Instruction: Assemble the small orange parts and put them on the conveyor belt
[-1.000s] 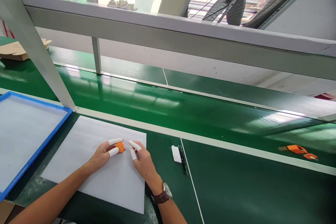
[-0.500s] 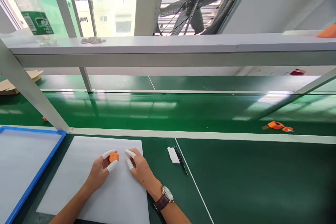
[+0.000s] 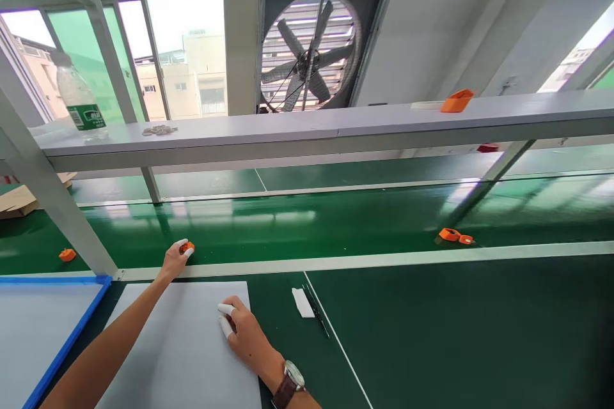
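Observation:
My left hand (image 3: pixel 175 260) is stretched forward over the near edge of the green belt (image 3: pixel 268 230). White finger cots cover its thumb and index finger, which pinch a small orange plastic part (image 3: pixel 187 247); the fingers partly hide it. My right hand (image 3: pixel 242 332) is above the white sheet (image 3: pixel 187 345), near its right edge. Its thumb and index finger, also in white cots, are curled with a gap between the tips, and nothing shows in them. A wristwatch (image 3: pixel 293 376) is on the right wrist.
A blue-edged white board (image 3: pixel 100 300) lies at left. Right of the sheet are a white slip (image 3: pixel 302 303) and a thin black tool (image 3: pixel 316 311). More orange parts (image 3: pixel 449 234) lie on the belt. A shelf (image 3: pixel 268 131) on slanted posts spans above, carrying a plastic bottle (image 3: pixel 84 105).
My left hand has moved forward from over the sheet to the belt, carrying the orange part. My right hand stays over the sheet. The head view has tilted upward.

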The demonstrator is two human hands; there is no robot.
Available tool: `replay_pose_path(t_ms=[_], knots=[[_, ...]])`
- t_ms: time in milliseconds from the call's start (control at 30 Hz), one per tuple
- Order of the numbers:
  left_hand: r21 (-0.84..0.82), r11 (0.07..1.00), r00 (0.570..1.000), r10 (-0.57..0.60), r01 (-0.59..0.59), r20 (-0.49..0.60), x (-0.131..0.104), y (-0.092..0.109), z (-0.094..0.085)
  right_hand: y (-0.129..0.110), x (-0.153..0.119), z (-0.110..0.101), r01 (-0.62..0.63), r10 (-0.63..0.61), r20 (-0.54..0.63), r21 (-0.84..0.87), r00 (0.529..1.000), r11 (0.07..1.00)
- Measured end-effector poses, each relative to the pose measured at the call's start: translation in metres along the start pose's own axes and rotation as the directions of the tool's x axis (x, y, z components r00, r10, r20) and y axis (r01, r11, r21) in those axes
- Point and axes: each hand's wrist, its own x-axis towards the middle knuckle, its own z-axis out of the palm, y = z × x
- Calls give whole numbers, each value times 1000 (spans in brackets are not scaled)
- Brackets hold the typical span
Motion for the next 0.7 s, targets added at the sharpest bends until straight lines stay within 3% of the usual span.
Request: replay_pose_path(t_ms=[167,233,333,433,533,600,700], knots=[[32,999,997,-15,17,-74,10,3,0,1,0,-1,16,-16,-14,-23,1000,1000],[27,1000,993,-8,11,-117,-1,3,1,2,1,-1,20,-20,-19,-28,1000,999],[-12,999,992,42,-44,-121,-36,1,6,1,1,-1,20,-21,-20,-30,1000,999],[-82,990,992,117,-114,36,-86,1,13,1,1,0,16,-16,-2,-41,1000,999],[-159,980,959,157,-121,238,-128,7,19,0,1,0,8,-6,26,-52,1000,999],[-230,967,925,182,-108,332,-144,11,24,0,1,0,0,2,36,-50,999,999],[-296,954,915,167,-55,368,-153,13,32,-2,1,0,-19,20,49,-36,999,999]])
